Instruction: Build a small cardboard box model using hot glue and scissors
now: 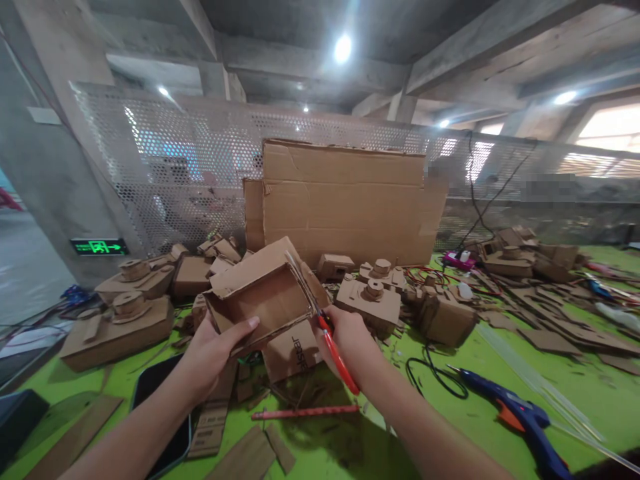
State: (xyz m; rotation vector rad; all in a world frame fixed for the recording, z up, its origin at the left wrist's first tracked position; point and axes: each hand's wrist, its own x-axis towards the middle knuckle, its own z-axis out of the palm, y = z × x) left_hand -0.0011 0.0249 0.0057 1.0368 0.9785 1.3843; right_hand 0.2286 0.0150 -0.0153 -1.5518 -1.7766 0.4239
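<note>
An open cardboard box (270, 297) is held tilted above the green table, its hollow side facing me. My left hand (215, 350) grips its lower left corner, with the thumb over the near wall. Closed around the handles of red-handled scissors (337, 360) is my right hand (350, 337). The scissor blades point up and lie along the box's right edge, next to a cardboard flap (313, 283). Under the box sits a printed cardboard piece (291, 350).
Cardboard camera-like models stand at left (120, 327) and centre (370, 300). A blue glue gun (520, 407) lies at right, a red-patterned stick (305, 413) in front. Cardboard scraps (565, 320) cover the right side. A large cardboard sheet (345, 207) stands behind.
</note>
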